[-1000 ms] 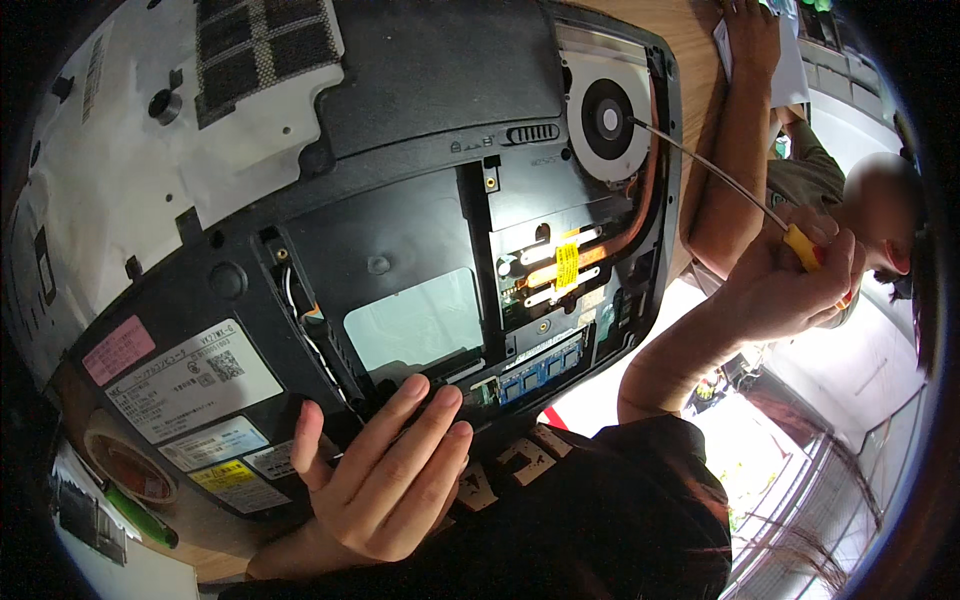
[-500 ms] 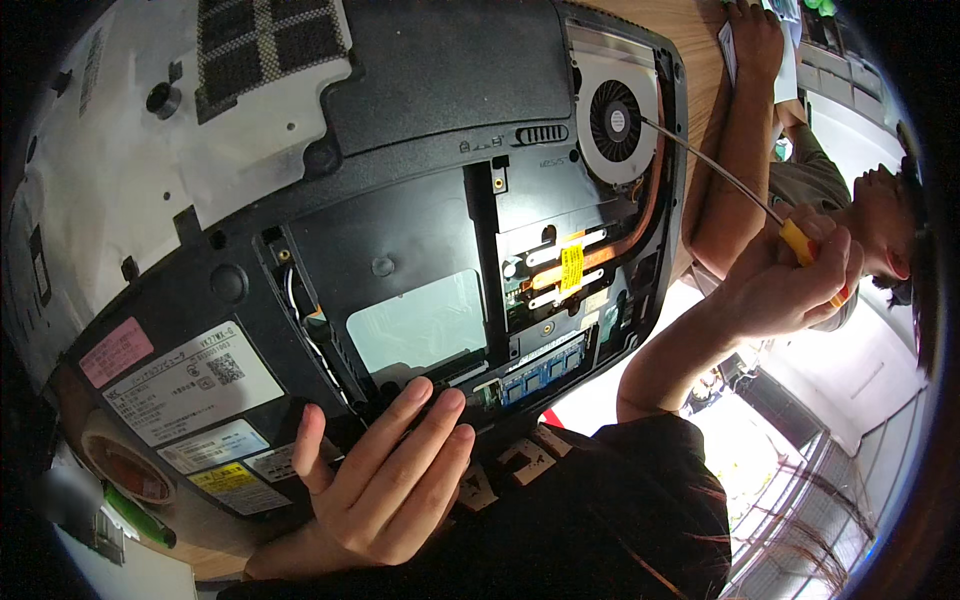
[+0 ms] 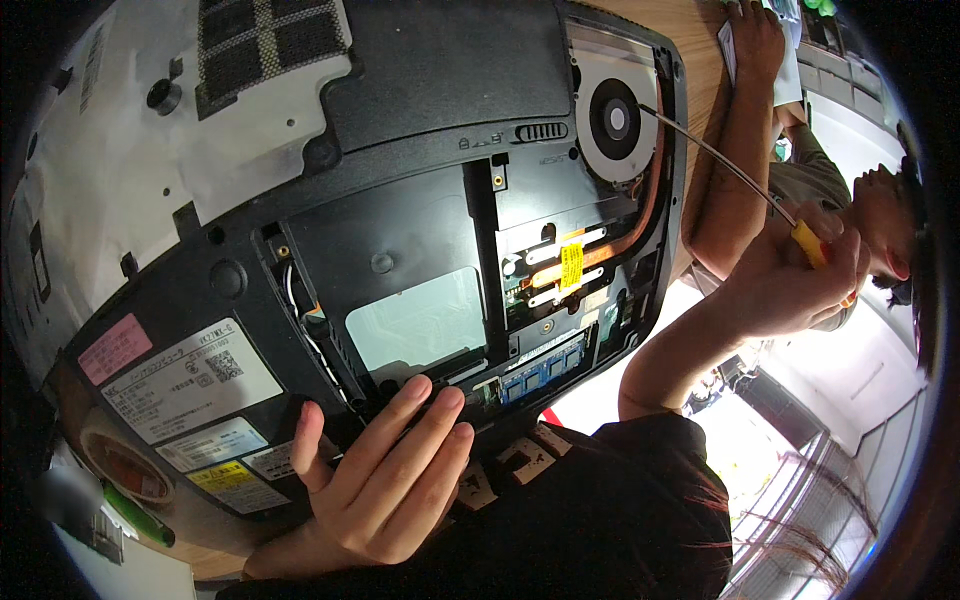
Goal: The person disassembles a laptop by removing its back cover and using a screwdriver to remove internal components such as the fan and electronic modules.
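Note:
An upturned black laptop [image 3: 430, 70] lies with its underside opened. My left hand [image 3: 395, 475] rests on its near edge, fingers stretched out and apart, holding nothing. In my right hand [image 3: 800, 275] is a screwdriver [image 3: 812, 243] with a yellow and red handle and a long thin shaft. The shaft's tip reaches the right side of the round cooling fan [image 3: 617, 119], at the edge of its blades. The blades look smeared. Below the fan run a copper heat pipe [image 3: 600, 262] with a yellow label and a blue memory module [image 3: 545, 375].
A silvery bottom cover [image 3: 240, 155] with mesh vents lies at the upper left. A roll of tape [image 3: 125, 468] and a green object [image 3: 138, 518] are at the lower left. Another person [image 3: 860, 200] sits at the right, one forearm [image 3: 735, 170] on the wooden table [image 3: 700, 60].
The fan's blades, distinct before, are now blurred as if turning. My right hand and the screwdriver handle have shifted slightly right and down. My left hand stays in place.

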Demonstrator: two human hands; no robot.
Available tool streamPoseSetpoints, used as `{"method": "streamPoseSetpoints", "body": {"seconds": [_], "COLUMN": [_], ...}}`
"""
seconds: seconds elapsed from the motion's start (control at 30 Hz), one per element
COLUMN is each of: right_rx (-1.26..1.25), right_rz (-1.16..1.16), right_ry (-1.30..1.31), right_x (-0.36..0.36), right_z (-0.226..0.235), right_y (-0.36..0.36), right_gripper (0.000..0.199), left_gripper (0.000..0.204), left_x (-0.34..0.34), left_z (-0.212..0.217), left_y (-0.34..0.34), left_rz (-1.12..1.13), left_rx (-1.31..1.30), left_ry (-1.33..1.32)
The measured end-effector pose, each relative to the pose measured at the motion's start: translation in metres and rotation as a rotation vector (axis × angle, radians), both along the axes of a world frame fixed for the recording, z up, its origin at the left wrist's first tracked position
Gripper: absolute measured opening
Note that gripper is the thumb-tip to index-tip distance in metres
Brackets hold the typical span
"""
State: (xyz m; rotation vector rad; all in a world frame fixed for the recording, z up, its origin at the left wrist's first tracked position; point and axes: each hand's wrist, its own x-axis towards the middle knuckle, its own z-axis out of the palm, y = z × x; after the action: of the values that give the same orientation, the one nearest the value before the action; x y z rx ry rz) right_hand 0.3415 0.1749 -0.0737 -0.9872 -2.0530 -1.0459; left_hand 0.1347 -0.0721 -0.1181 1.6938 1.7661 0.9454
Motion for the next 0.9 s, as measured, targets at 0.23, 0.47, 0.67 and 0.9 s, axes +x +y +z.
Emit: {"method": "streamPoseSetpoints", "body": {"seconds": [0.23, 0.47, 0.67, 0.9], "right_rx": [-0.228, -0.410, -0.996, -0.838], "right_rz": [0.172, 0.272, 0.577, 0.570], "right_ry": [0.628, 0.873, 1.045, 1.008], "right_x": [-0.023, -0.030, -0.007, -0.007], "right_z": [-0.004, -0.006, 0.021, 0.014], "right_y": [0.005, 0.003, 0.001, 0.004], "right_gripper": [0.007, 0.014, 0.012, 0.013], "left_gripper": [0.009, 0.009, 0.007, 0.007], "left_x": [0.001, 0.001, -0.001, -0.003], "left_z": [0.000, 0.002, 0.002, 0.002], "left_y": [0.004, 0.005, 0.005, 0.005], "left_rz": [-0.006, -0.004, -0.019, -0.035], "left_rx": [0.007, -0.017, -0.020, -0.015], "left_ry": [-0.009, -0.020, -0.011, 0.005]}}
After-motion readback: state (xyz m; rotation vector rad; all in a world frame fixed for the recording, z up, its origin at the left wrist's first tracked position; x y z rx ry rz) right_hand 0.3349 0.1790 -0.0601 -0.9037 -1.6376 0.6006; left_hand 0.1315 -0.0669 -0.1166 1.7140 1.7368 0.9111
